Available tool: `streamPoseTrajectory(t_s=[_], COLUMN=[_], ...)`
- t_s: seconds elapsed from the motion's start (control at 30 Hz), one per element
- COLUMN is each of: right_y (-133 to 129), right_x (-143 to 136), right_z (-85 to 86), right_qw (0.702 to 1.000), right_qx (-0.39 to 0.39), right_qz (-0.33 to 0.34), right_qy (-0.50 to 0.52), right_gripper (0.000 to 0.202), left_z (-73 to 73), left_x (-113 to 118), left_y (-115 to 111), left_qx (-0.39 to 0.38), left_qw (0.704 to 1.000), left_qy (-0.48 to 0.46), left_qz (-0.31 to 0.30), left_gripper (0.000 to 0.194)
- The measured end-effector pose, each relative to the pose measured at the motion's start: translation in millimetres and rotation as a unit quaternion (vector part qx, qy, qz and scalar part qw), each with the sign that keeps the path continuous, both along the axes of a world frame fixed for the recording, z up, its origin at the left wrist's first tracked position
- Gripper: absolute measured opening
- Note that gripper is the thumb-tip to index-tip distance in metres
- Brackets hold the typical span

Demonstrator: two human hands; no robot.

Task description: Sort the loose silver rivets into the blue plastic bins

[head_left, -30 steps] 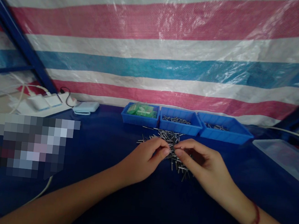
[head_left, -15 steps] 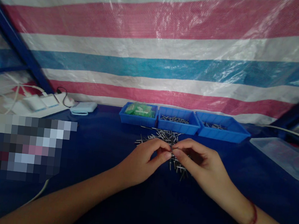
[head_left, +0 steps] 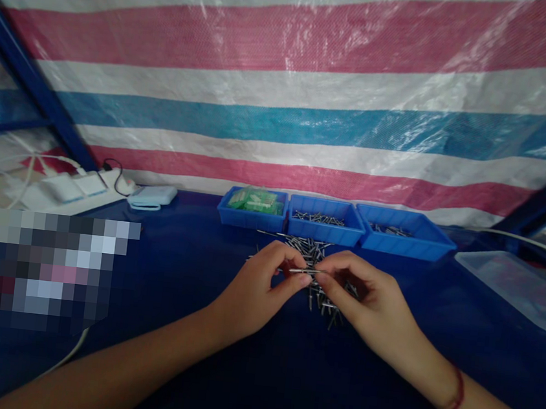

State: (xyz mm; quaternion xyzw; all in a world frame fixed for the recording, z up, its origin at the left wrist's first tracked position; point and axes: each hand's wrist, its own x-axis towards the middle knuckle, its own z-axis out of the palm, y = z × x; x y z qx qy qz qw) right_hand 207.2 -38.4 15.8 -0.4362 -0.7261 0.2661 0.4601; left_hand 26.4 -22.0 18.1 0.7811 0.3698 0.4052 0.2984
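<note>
A slim metal pin (head_left: 298,271) lies level between my two hands, above a loose pile of similar metal pins (head_left: 308,250). My left hand (head_left: 257,287) holds the pin's left part between thumb and index finger, its tip showing in the gap behind them. Pinched at the other end is my right hand (head_left: 374,303), its fingertips close to the left ones. The rest of the pile shows behind and below the hands, partly covered by them. Which exact kind of pin it is, I cannot tell.
Three blue bins stand behind the pile: the left bin (head_left: 250,220) holds green packets, the middle bin (head_left: 324,233) and right bin (head_left: 408,246) hold metal pins. A clear plastic lid (head_left: 512,288) lies right. A power strip (head_left: 79,194) and light-blue case (head_left: 153,197) sit left.
The pin has come into plain view between my fingertips, reaching left into the left hand's grip. The left hand's fingers have shifted slightly; the right hand is nearly still.
</note>
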Motion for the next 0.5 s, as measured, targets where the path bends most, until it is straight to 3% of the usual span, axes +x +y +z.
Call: streamPoseTrajectory(t_s=[0.3,0.4,0.5], right_y=[2,12,29], right_x=[2,22,56], right_z=[4.8,14.6,24.8], right_qw=[0.995,0.981,0.916], right_qx=[0.042,0.101,0.153], right_qz=[0.008,-0.098,-0.295], right_qy=[-0.088,-0.132,-0.227], right_gripper=[0.013,0.019,0.027], left_z=[3.0,18.3,46.0], left_x=[-3,-12,-19], left_y=[0,-1,-14], left_qx=[-0.002,-0.020,-0.033], left_qw=[0.999,0.995,0.976], left_qy=[0.039,0.093,0.209], left_qz=[0.012,0.022,-0.056], left_gripper=[0.013,0.029,0.027])
